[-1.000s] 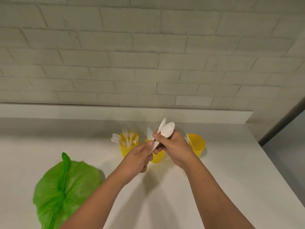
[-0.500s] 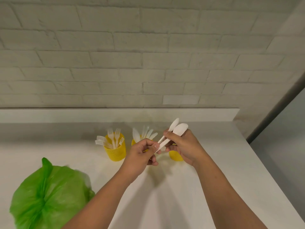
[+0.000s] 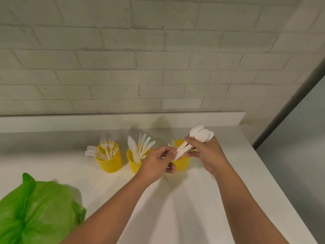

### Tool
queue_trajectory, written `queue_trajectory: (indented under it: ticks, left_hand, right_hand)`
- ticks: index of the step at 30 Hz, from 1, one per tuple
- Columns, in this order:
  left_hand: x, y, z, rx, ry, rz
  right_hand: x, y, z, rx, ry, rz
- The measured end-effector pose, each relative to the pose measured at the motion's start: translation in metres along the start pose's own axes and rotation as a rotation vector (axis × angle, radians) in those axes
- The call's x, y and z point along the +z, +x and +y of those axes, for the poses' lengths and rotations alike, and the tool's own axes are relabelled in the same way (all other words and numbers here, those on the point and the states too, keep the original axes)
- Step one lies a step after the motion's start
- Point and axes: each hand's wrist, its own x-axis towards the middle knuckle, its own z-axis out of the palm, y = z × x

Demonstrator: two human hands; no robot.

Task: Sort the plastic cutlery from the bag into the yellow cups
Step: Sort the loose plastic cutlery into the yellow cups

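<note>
Three yellow cups stand in a row on the white counter. The left cup (image 3: pixel 110 162) holds white forks, the middle cup (image 3: pixel 133 163) holds white knives, and the right cup (image 3: pixel 182 164) is partly hidden behind my hands, with a few white handles showing. My right hand (image 3: pixel 207 155) grips a bunch of white plastic spoons (image 3: pixel 198 136) above the right cup, bowls pointing up and right. My left hand (image 3: pixel 158 161) pinches the lower handle ends of those spoons. The green plastic bag (image 3: pixel 37 213) lies at the near left.
The white counter (image 3: pixel 193 199) ends at an edge on the right, with a drop to a grey floor (image 3: pixel 302 138). A low white ledge (image 3: pixel 70 122) and a white brick wall run behind the cups.
Both hands have carried the spoons to the right, from over the middle cup to over the right cup. The view has shifted, and the bag now sits lower left.
</note>
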Motion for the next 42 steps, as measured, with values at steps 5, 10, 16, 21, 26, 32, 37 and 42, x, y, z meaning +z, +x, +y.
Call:
queue_trajectory:
  ticks: [5, 10, 16, 21, 26, 32, 37, 42]
  left_hand:
    - [-0.007, 0.017, -0.029, 0.21, 0.53, 0.09]
    - [-0.004, 0.029, -0.041, 0.318, 0.943, 0.033]
    - [0.004, 0.039, -0.047, 0.347, 0.983, 0.086]
    - [0.005, 0.039, -0.049, 0.34, 0.963, 0.082]
    - [0.004, 0.039, -0.048, 0.331, 0.96, 0.075]
    - [0.002, 0.036, -0.045, 0.31, 0.967, 0.084]
    - [-0.005, 0.018, -0.032, 0.289, 0.891, 0.108]
    - [-0.031, -0.023, -0.01, 0.302, 0.773, 0.248]
  right_hand:
    - [-0.026, 0.015, -0.006, -0.098, -0.031, 0.282]
    - [-0.029, 0.027, 0.002, -0.152, -0.171, 0.399]
    - [-0.012, 0.041, 0.029, -0.159, -0.398, 0.297]
    - [-0.004, 0.052, 0.049, -0.168, -0.608, 0.201]
    - [-0.002, 0.056, 0.058, -0.17, -0.692, 0.15]
    - [0.002, 0.052, 0.06, -0.202, -0.73, 0.132]
    - [0.012, 0.038, 0.057, -0.368, -0.666, 0.24]
    - [0.05, 0.003, 0.042, -0.528, -0.569, 0.221]
